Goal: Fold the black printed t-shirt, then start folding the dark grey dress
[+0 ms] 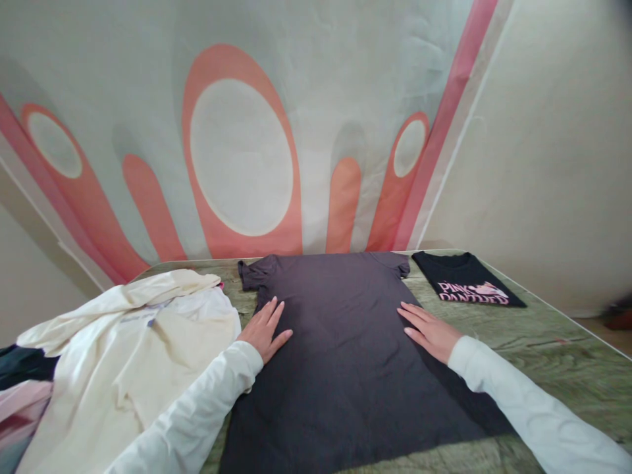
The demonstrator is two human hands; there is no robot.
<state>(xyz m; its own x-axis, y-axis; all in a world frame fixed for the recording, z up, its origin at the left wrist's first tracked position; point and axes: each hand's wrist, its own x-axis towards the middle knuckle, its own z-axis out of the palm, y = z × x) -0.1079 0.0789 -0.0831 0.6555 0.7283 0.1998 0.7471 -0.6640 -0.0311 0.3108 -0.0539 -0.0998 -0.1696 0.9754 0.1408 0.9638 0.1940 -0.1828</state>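
- Dark charcoal short-sleeved cloth T-shirt (340, 355): spread flat mid-tabletop (557, 355), sleeves at far edge, hem near; lies between and under both hands.
- Left hand (265, 331): released, palm down, fingers extended over the shirt's left side.
- Right hand (430, 330): released, palm down, fingertips over the shirt's right side.
- Folded black T-shirt with pink lettering (461, 280): far right, beyond right hand.
- Loose cream fabric garment (158, 342): left of left hand.

Dark T-shirt (336, 368): matt cloth, faintly creased. Cream garment (162, 359): wrinkled matt cloth. Tabletop (557, 355): wood-grain finish.
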